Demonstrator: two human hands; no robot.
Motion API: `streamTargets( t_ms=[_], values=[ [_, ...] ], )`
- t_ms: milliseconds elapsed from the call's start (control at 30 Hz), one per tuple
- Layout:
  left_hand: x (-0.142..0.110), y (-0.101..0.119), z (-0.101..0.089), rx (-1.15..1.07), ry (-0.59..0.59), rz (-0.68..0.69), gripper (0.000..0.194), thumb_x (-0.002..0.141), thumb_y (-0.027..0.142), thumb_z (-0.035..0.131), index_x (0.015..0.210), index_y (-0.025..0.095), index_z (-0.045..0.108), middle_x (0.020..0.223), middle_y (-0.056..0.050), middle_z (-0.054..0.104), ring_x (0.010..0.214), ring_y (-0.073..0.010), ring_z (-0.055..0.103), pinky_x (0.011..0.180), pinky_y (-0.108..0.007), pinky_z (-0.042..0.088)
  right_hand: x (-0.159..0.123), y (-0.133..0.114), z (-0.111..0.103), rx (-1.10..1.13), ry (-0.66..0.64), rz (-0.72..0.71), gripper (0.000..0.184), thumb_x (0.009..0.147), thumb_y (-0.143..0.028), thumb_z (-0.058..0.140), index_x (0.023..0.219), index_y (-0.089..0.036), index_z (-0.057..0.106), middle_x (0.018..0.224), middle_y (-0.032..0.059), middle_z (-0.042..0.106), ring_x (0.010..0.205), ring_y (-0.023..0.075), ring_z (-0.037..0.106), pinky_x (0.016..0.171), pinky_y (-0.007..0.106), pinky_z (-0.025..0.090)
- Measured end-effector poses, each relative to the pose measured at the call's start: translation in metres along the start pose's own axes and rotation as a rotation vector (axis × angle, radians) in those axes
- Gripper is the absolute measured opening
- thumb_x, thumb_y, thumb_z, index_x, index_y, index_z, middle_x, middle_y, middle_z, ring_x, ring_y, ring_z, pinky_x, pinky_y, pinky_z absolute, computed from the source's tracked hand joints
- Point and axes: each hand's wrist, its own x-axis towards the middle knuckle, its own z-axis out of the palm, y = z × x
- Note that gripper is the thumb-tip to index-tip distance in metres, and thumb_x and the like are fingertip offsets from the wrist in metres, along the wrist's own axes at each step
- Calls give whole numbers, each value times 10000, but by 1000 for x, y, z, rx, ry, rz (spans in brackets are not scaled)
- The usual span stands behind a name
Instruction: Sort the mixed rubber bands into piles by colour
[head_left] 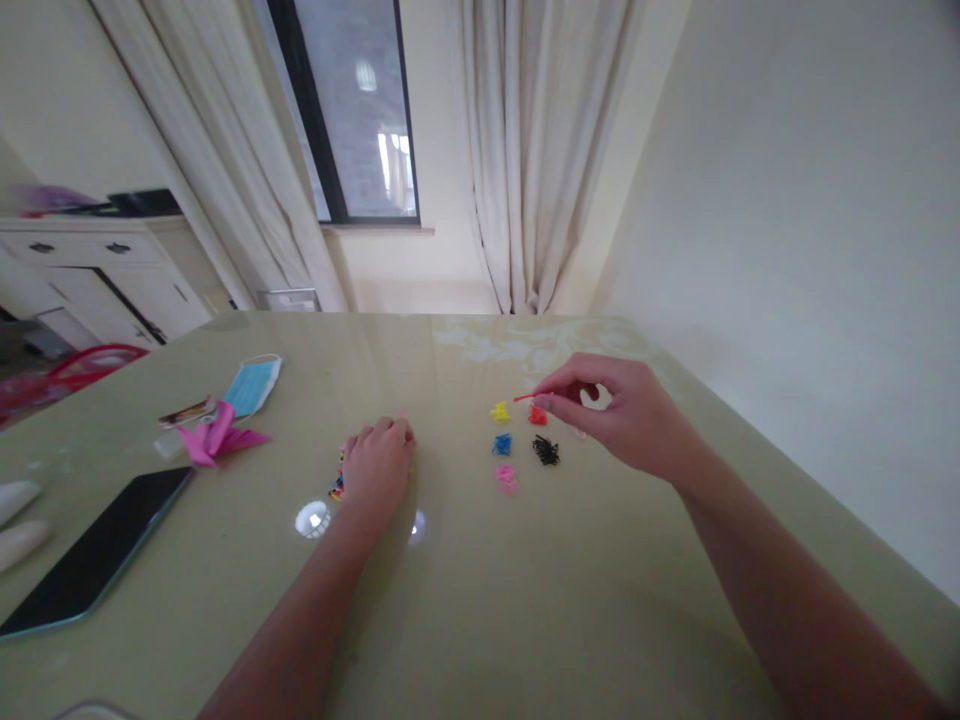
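My right hand (pixel 611 405) pinches a thin red rubber band (pixel 525 398) between thumb and forefinger, held just above a small red pile of bands (pixel 537 415). Around it lie a yellow pile (pixel 500 412), a blue pile (pixel 502 445), a black pile (pixel 546 451) and a pink pile (pixel 506 479). With fingers curled, my left hand (pixel 377 460) rests on a heap of mixed-colour bands (pixel 337 480), mostly hidden under it. A tiny pink bit (pixel 402 412) shows by its fingertips; whether it is gripped is unclear.
On the left of the glossy table (pixel 480 600) lie a black-screened tablet (pixel 105 545), a pink folded paper shape (pixel 217 437) and a blue face mask (pixel 253 386). A wall (pixel 810 250) borders the right side; curtains (pixel 532 150) hang beyond the far edge.
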Motion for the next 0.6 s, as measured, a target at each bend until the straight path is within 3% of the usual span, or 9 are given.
streamTargets(
  t_ms=[267,433,600],
  values=[
    [2,-1,-3,-98,107,38,227,1002,305,511,968,243,727,1101,-93,735,1045,-320,636,862,-426,461,5,97,47,-467,-233,229,173,944,-238,654,875,-167,796,847,79,728,770,196,633,685,303,416],
    [4,1,-5,-228,148,29,171,976,305,558,930,251,714,999,-67,764,973,-285,662,863,-398,477,-4,114,64,-600,-288,277,218,971,-237,608,904,-167,804,897,103,734,790,212,645,681,307,411],
    [6,6,-3,-622,137,-2,131,929,305,605,885,245,713,914,-34,792,863,-229,716,824,-352,522,-4,115,63,-601,-286,291,206,958,-222,616,897,-180,809,902,100,738,776,209,647,673,301,411]
  ],
)
